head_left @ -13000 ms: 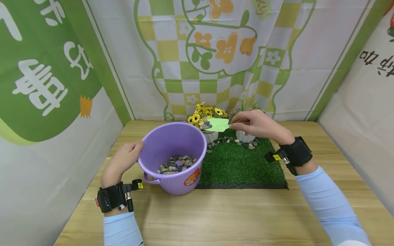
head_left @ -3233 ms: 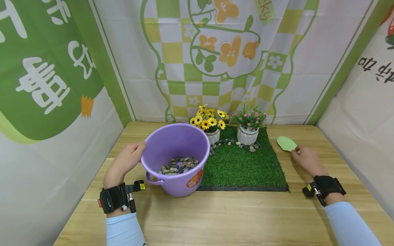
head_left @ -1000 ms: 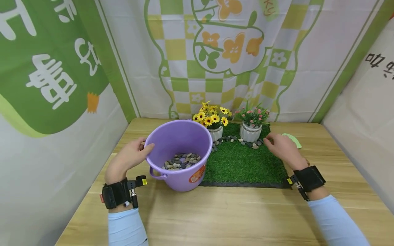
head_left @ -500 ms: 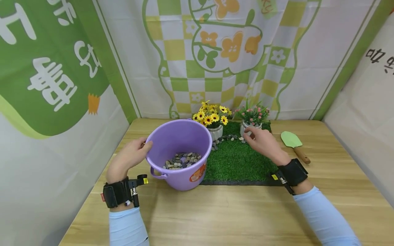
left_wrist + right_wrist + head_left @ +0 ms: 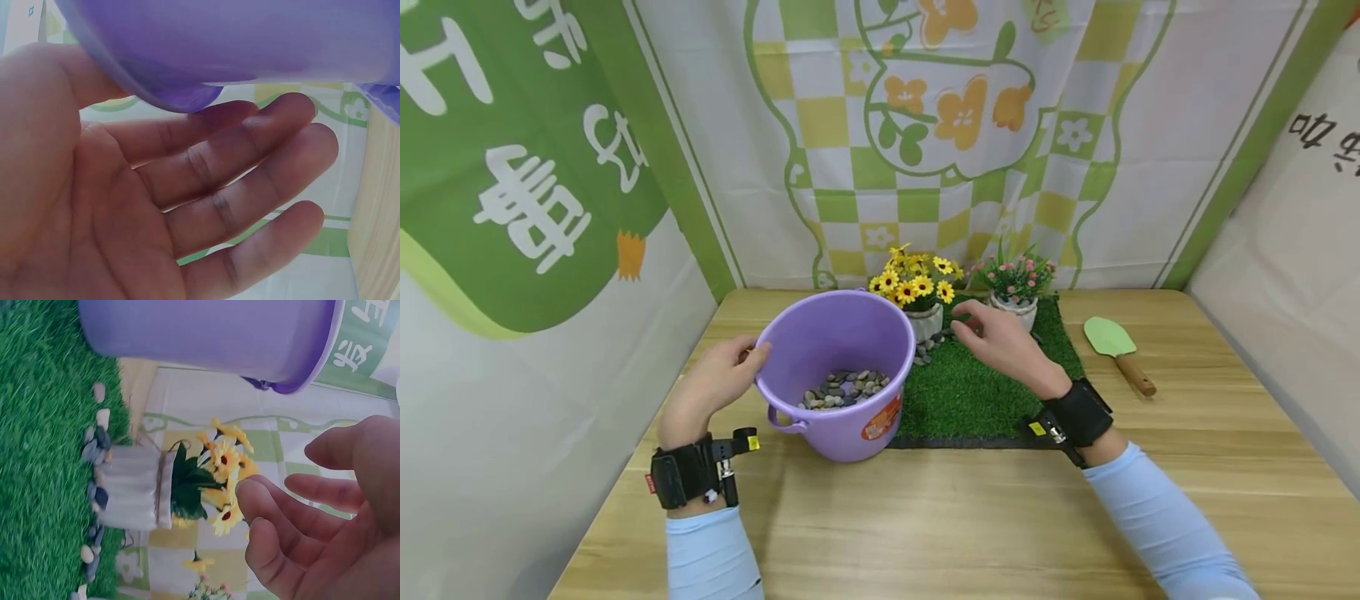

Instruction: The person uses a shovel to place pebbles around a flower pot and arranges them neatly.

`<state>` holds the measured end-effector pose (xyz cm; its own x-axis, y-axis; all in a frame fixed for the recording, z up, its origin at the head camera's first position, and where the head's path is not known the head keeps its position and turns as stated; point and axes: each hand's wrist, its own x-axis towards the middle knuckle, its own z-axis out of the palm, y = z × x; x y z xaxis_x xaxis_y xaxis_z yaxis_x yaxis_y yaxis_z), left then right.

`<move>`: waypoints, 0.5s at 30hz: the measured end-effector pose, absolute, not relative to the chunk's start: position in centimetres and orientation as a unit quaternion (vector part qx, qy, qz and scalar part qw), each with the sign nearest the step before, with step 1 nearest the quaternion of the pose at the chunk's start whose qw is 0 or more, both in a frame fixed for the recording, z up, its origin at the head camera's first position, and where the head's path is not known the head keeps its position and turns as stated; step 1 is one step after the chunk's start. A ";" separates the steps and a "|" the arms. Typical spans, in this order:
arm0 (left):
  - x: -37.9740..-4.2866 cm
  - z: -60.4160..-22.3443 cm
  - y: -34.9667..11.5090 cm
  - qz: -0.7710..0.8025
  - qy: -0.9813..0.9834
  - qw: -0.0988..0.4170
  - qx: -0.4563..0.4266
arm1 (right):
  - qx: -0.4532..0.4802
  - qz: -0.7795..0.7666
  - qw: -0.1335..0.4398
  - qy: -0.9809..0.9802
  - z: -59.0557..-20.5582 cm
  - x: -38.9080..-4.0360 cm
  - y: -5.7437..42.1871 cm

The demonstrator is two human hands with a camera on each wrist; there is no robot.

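Observation:
My left hand point(image 5: 718, 379) holds the rim of a purple bucket point(image 5: 850, 429), thumb at the edge. In the left wrist view, the index finger lies close beneath the rim and the other fingers extend loosely. Grey and tan pebbles point(image 5: 842, 390) cover part of the bucket's floor. My right hand point(image 5: 1003, 342) hovers over the artificial grass mat point(image 5: 962, 404), right of the bucket, with loosely bent fingers and nothing in them. Near it stand a white pot with yellow flowers point(image 5: 225, 462) and a white pot with pink flowers point(image 5: 1013, 310). A row of pebbles point(image 5: 94, 450) lines the yellow flowers' pot.
A small trowel point(image 5: 1111, 337) with a light green blade and wooden handle lies on the wooden table point(image 5: 925, 525), right of the mat. A printed green and white curtain point(image 5: 865, 208) closes off the back, and fabric walls stand at both sides.
My right hand tipped pebbles from view with the trowel earlier, laid the trowel down right of the mat, let go, and moved left over the mat. My left hand stays at the bucket rim.

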<state>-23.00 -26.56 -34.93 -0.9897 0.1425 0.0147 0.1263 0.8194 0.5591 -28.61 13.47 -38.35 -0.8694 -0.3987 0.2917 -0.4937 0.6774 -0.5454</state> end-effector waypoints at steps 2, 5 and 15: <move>-22.9 -34.9 -26.6 0.292 0.954 0.012 0.070 | 0.243 0.327 0.074 -0.910 -38.4 -28.6 13.0; -22.7 -34.9 -26.7 0.299 0.951 0.017 0.070 | 0.244 0.341 0.073 -0.905 -38.6 -28.5 12.4; -21.9 -34.7 -26.8 0.302 0.950 0.048 0.064 | 0.258 0.407 0.047 -0.875 -38.6 -28.3 10.2</move>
